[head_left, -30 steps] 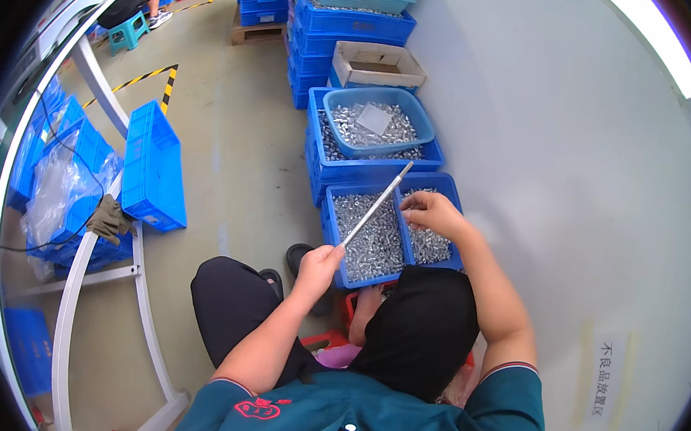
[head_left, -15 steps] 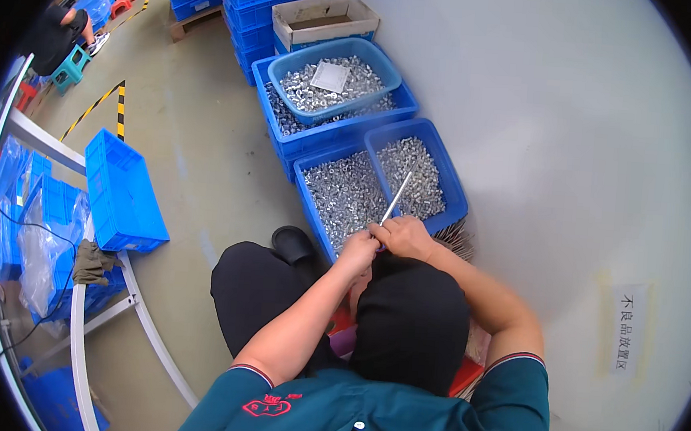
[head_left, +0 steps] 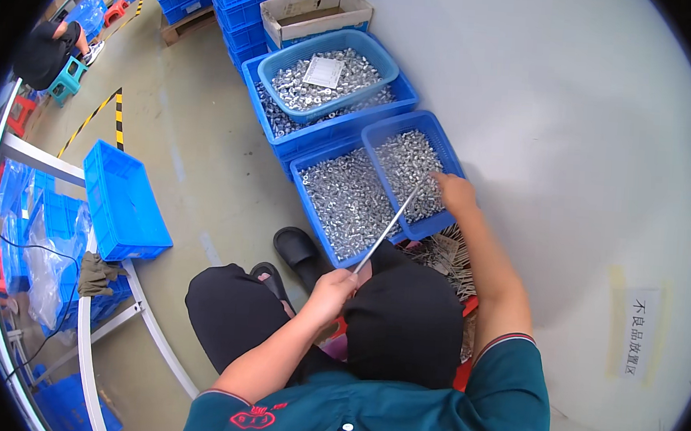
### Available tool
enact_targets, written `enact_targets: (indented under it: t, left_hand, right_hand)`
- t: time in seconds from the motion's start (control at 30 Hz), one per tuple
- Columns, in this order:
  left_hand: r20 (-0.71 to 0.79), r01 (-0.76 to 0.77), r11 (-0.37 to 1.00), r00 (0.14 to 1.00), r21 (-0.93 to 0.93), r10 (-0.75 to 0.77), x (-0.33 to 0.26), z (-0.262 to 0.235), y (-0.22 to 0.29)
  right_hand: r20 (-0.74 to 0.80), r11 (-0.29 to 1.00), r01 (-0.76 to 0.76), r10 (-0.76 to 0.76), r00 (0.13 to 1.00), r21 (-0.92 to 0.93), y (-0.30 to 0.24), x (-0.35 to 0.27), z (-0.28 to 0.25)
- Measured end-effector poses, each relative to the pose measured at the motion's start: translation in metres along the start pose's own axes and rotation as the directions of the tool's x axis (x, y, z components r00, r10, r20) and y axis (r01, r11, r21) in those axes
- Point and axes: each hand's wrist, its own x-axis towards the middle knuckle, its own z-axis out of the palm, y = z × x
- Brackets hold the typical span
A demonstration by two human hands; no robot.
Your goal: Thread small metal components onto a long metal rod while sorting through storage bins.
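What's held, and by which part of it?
Left hand: a thin metal rod, by its near end. Right hand, at a blue bin of small metal parts: can't tell if it holds anything.

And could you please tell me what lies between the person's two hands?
In the head view, a slim metal rod slants from the left hand toward the right hand, over small metal parts.

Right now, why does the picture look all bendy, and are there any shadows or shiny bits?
In the head view, the fisheye lens bows the white frame and blackens the corners; also in the head view, soft shadow dims the pale wall near the right hand, while small metal parts glint.
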Motion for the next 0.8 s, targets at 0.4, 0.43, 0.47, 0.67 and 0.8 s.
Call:
enact_targets:
  t: [0.4, 0.43, 0.47, 0.67, 0.8]
  left_hand:
    - [-0.203, 0.160, 0.955, 0.956, -0.250, -0.213, -0.007, -0.042, 0.048]
    - [-0.216, 0.135, 0.953, 0.956, -0.272, -0.197, -0.006, -0.043, 0.048]
    - [-0.223, 0.141, 0.953, 0.953, -0.269, -0.204, -0.005, -0.044, 0.048]
    - [-0.259, 0.165, 0.942, 0.934, -0.291, -0.244, -0.006, -0.052, 0.045]
    - [-0.280, 0.192, 0.937, 0.920, -0.291, -0.275, -0.004, -0.051, 0.044]
  right_hand:
    - [-0.106, 0.881, 0.394, -0.379, 0.919, 0.264, -0.144, 0.016, 0.027]
    - [0.050, 0.899, 0.343, -0.369, 0.928, 0.272, -0.152, 0.017, 0.039]
    - [0.051, 0.896, 0.343, -0.371, 0.927, 0.282, -0.155, 0.017, 0.048]
    - [0.091, 0.865, 0.463, -0.486, 0.869, 0.194, -0.167, 0.011, 0.091]
    - [-0.002, 0.883, 0.432, -0.439, 0.898, 0.182, -0.166, 0.016, 0.110]
